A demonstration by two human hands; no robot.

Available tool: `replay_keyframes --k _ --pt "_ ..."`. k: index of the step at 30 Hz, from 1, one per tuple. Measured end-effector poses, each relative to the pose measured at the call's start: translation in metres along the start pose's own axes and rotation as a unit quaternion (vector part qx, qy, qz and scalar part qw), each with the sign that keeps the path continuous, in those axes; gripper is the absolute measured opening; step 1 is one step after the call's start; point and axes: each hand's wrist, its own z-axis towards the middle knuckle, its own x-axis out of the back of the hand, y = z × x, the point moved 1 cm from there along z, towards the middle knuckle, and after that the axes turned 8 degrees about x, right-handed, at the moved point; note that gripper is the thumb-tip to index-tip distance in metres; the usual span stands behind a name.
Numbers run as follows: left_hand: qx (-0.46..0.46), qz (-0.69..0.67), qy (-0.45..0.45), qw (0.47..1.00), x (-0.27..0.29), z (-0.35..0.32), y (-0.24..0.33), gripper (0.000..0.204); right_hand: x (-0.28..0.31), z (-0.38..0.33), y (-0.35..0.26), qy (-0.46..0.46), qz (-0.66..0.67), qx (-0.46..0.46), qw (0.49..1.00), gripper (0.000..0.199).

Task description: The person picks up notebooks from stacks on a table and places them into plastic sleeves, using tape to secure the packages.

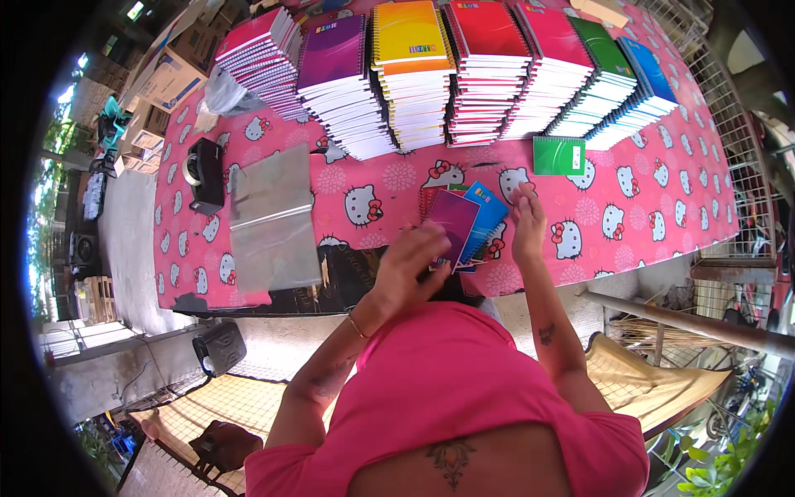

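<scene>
A small fanned pile of spiral notebooks lies near the front edge of the table, a purple notebook (455, 217) on top and a blue notebook (486, 217) sticking out to its right. Part of a red-edged one shows behind them. My left hand (411, 263) curls around the lower left side of the purple notebook, thumb below and fingers over its cover. Just right of the blue notebook, my right hand (528, 222) is held edge-on with straight fingers, holding nothing. Farther back on the right, a single green notebook (558, 156) lies flat.
Tall notebook stacks line the back, including a yellow-topped stack (410, 37) and a red-topped stack (489, 33). Clear plastic sleeves (273, 219) and a black tape dispenser (205, 176) lie left on the pink table cover (397, 176). Cardboard boxes (178, 70) stand beyond.
</scene>
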Motion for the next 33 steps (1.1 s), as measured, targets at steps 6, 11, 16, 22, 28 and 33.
replay_keyframes --k 6,11,16,22,28,33 --pt "0.366 -0.097 0.074 0.922 -0.059 0.012 -0.05 0.038 -0.058 -0.042 -0.009 -0.166 -0.075 -0.088 0.979 0.059" --pt "0.482 -0.462 -0.022 0.744 -0.023 0.001 -0.042 0.047 -0.084 -0.058 -0.032 -0.207 0.031 -0.271 0.94 0.044" --pt "0.326 -0.339 -0.003 0.883 0.065 -0.05 -0.047 0.067 -0.101 -0.061 -0.027 -0.246 0.112 -0.401 0.875 0.039" --pt "-0.088 0.115 0.033 0.989 0.147 -0.084 -0.05 0.076 -0.206 -0.116 -0.029 -0.342 0.096 -0.417 0.837 0.044" --pt "0.191 -0.341 0.19 0.901 0.228 -0.122 -0.122 0.075 -0.324 -0.174 0.024 -0.452 0.139 0.097 0.876 0.095" --pt "0.194 -0.395 0.159 0.884 0.244 -0.146 -0.212 0.087 -0.385 -0.217 0.079 -0.476 0.061 0.068 0.875 0.112"
